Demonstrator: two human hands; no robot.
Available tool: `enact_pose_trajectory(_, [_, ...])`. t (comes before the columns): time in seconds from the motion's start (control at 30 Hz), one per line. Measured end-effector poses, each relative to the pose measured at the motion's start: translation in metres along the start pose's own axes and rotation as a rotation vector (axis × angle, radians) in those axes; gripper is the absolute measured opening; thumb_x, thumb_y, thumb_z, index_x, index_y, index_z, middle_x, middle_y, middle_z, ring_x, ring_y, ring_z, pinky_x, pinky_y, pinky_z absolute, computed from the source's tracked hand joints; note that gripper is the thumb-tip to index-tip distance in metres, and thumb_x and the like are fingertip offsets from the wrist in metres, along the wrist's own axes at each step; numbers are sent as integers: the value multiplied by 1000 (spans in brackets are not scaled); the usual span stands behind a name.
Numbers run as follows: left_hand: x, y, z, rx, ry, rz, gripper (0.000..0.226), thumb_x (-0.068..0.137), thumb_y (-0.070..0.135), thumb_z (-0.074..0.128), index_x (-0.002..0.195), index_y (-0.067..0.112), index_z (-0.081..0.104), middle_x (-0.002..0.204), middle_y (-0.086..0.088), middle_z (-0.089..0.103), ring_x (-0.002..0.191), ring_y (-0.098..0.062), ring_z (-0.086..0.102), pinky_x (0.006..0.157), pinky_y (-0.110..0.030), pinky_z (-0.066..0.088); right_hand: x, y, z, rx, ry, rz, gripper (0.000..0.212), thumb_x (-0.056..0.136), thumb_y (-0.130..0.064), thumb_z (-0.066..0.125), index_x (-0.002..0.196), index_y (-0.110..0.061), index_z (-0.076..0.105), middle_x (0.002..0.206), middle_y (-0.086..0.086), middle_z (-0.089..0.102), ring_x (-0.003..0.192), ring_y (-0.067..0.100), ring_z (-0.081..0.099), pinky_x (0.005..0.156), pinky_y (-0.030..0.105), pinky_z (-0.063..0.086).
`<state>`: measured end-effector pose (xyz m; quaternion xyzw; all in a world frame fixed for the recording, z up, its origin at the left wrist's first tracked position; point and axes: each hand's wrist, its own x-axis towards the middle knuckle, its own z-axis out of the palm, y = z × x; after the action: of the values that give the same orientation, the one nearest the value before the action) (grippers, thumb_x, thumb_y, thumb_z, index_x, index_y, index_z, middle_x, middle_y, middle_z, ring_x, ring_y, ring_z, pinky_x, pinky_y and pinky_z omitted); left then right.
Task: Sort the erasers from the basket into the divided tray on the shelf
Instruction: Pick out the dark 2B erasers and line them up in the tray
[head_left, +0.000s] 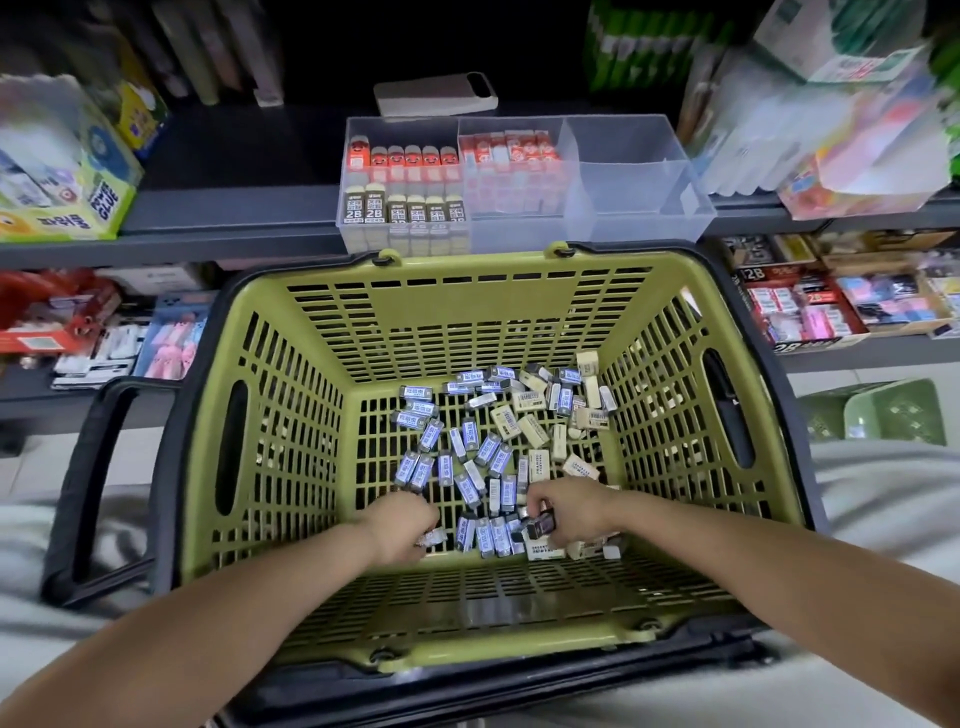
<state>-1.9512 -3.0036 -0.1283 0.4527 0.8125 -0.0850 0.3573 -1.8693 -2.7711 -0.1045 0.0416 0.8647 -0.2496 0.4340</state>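
Observation:
A green plastic basket (467, 312) with black handles stands in front of me. Several small erasers lie on its bottom: blue-sleeved ones (431, 434) in the middle and cream ones (532, 428) toward the right. My left hand (400, 525) is down in the basket, its fingers curled around blue-sleeved erasers. My right hand (563, 506) pinches a dark-sleeved eraser (541, 524). On the shelf behind stands the clear divided tray (639, 171). Its left compartment holds red-sleeved and 2B erasers (405, 208), the middle holds red-and-white ones (511, 166), and the right compartment is empty.
Glue boxes (62, 192) stand on the shelf to the left, packaged goods (841, 130) to the right. A flat grey case (436, 93) lies behind the tray. The lower shelf holds more eraser boxes (810, 306). A pale green crate (893, 415) sits at floor level right.

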Motion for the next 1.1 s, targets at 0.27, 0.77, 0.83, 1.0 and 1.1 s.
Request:
enact_pose_trajectory(0.27, [-1,-10,-60,-884,178,-177,30,94,15,53,124,11,49,101,-8,60,66,-11,62,63,-22,56,0,-16,-24,720,13,65,32,84,10,57,111,-6,56,94,13,62,75,19,65,71,24,57])
enact_pose_trajectory(0.77, [-29,-1,-134,-2069,184,-15,21,86,19,48,98,6,60,76,-9,60,65,-20,58,55,-31,53,-9,24,-22,66,-258,506,57,85,-36,66,118,7,51,119,21,61,80,24,68,79,29,57])
enact_pose_trajectory(0.83, [-30,-1,-135,-2049,205,-18,22,87,19,49,99,5,60,76,-9,60,66,-19,57,54,-30,51,-11,24,-17,109,-237,467,50,82,-25,71,117,6,53,122,20,60,90,25,67,73,24,56])
enact_pose_trajectory(1.0, [-31,-3,-139,-2058,235,-10,21,82,16,51,97,5,61,78,-9,59,66,-19,55,51,-28,49,-19,14,-30,231,-247,387,42,79,7,62,121,3,56,121,19,60,76,16,60,59,22,47])
enact_pose_trajectory(1.1, [-31,-2,-139,-2063,238,-5,20,81,14,51,96,6,60,76,-8,59,64,-18,55,50,-28,48,-25,2,-50,407,-221,264,47,79,11,57,124,-3,54,117,19,62,65,11,56,56,21,45])
